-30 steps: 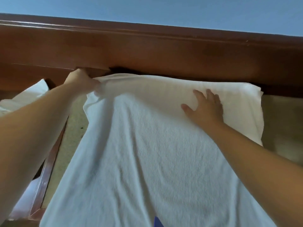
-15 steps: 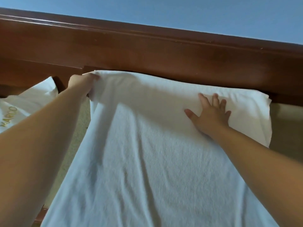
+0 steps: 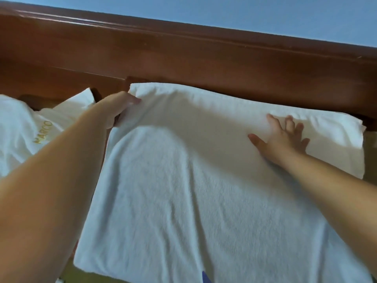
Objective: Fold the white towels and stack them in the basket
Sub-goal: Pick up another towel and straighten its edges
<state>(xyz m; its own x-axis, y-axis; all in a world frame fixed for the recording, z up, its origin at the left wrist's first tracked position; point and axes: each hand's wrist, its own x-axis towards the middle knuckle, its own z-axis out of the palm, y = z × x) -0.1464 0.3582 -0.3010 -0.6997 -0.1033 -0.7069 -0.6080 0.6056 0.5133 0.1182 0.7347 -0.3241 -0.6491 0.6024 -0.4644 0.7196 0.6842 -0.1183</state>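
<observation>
Head view: I take the dark wooden rail across the top as my landmark. Just below it I see the white towel spread flat, its far edge lying right along the rail's lower side and the rest running down toward me to the bottom of the frame. The cloth is terry, looped and slightly fuzzy, with soft creases fanning down from the far end. That far end looks thicker and smoother, like a folded band lying across the width. The near left corner sits squared off on a tan surface that also shows at the towel's right, below the rail.

My left hand is at the towel's far left corner, just under the rail, fingers curled and pinching the edge of the cloth. My right hand lies on the towel nearer the rail's right stretch, fingers spread and flat, pressing the folded band down.

Left of the towel, also below the rail, I see another white cloth with gold lettering, bunched and apart from the one I'm handling. Above the rail is a blue wall.
</observation>
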